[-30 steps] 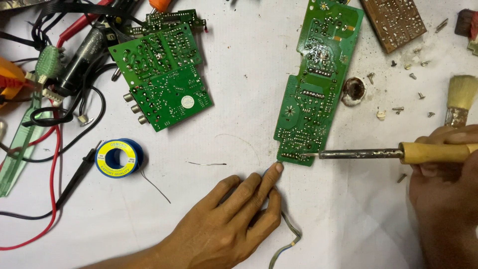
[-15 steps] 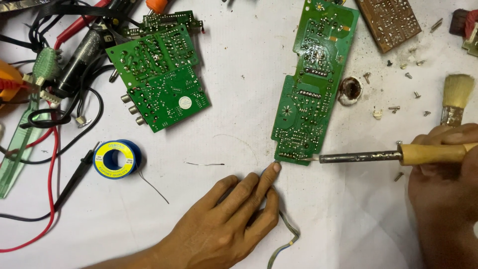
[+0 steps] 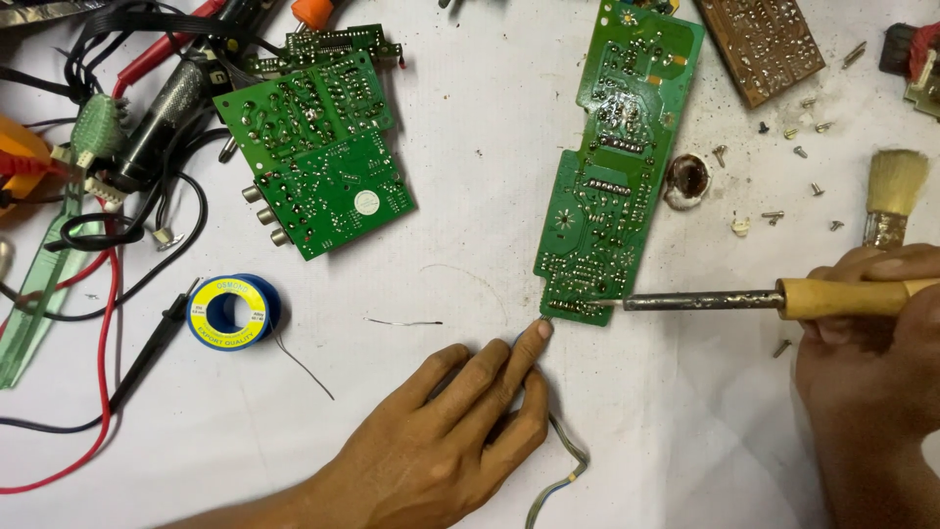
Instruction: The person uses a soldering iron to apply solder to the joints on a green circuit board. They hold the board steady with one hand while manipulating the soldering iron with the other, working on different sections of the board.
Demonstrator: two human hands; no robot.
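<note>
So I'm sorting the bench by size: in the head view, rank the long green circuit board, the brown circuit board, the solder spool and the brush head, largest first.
1. Long green circuit board.
2. Brown circuit board, though cut off by the frame's top edge.
3. Blue-and-yellow solder spool.
4. Pale bristle brush head; fairly close to the spool.

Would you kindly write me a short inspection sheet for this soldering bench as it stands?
Surface: white table, specked with dark debris near the top right.
Job's things: soldering iron, tip on the lower edge of the long green circuit board.
Clutter: second green board, brown board, solder spool, brush, loose screws.
Hands: right hand grips the iron's wooden handle; left hand lies flat, index fingertip by the board's corner.
Cables: red and black test leads at left; thin wire under the left hand.
Surroundings: nothing seen.
</note>
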